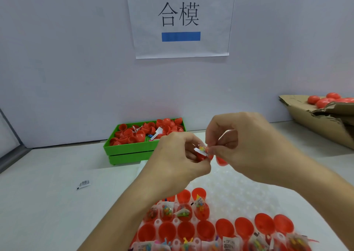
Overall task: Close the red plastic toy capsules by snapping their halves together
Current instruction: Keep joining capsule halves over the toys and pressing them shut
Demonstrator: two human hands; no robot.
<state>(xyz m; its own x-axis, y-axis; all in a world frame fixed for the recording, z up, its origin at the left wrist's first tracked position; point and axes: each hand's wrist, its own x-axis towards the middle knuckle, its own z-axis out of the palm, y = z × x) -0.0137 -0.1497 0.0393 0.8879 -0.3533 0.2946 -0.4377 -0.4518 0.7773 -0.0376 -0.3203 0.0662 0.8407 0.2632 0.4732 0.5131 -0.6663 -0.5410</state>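
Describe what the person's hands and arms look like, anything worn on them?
Both forearms are bare, with no sleeve in view. The left hand and right hand wear no gloves, and no ring, watch or bracelet shows. The fingernails that can be seen look short and unpainted.

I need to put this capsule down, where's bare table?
Bare table lies left of the clear tray, around the small packet, below the green bin. Crowded: the tray's near rows and the cardboard box.
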